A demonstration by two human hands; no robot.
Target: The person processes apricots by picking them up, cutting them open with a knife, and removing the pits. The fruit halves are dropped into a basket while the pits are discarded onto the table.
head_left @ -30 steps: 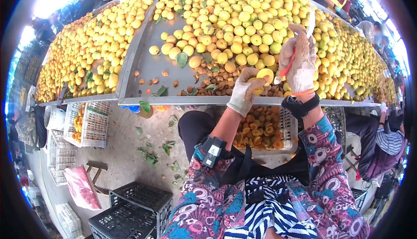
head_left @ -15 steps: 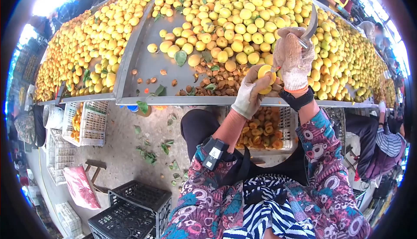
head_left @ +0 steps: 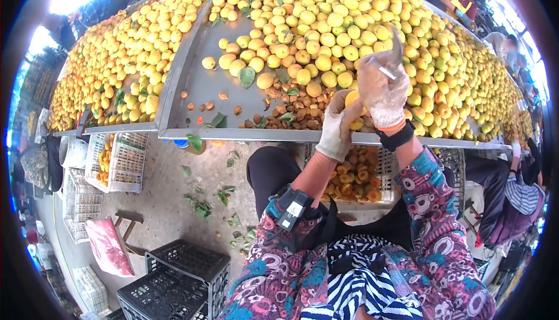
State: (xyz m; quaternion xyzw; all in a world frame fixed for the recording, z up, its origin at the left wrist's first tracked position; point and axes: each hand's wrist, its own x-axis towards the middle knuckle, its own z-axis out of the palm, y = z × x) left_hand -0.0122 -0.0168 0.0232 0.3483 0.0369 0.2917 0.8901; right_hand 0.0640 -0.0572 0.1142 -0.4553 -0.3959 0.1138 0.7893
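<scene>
Holding: 1 yellow fruit (head_left: pixel 351 98), 1 curved knife (head_left: pixel 397 55).
The yellow fruit is pinched in the gloved left hand (head_left: pixel 338 121), above the near rim of the surface (head_left: pixel 250 134); the knife is clenched in the gloved right hand (head_left: pixel 381 93), close beside it, pointed toward the heaped fruit (head_left: pixel 326 17). The yellow fruit is best held steady, the left hand clear of the knife.

The right hand (head_left: pixel 381 92) has moved in from beside the fruit (head_left: pixel 351 98) and now hides its right edge; its fingers (head_left: pixel 367 71), straighter before, curl around the knife (head_left: pixel 397 53).
</scene>
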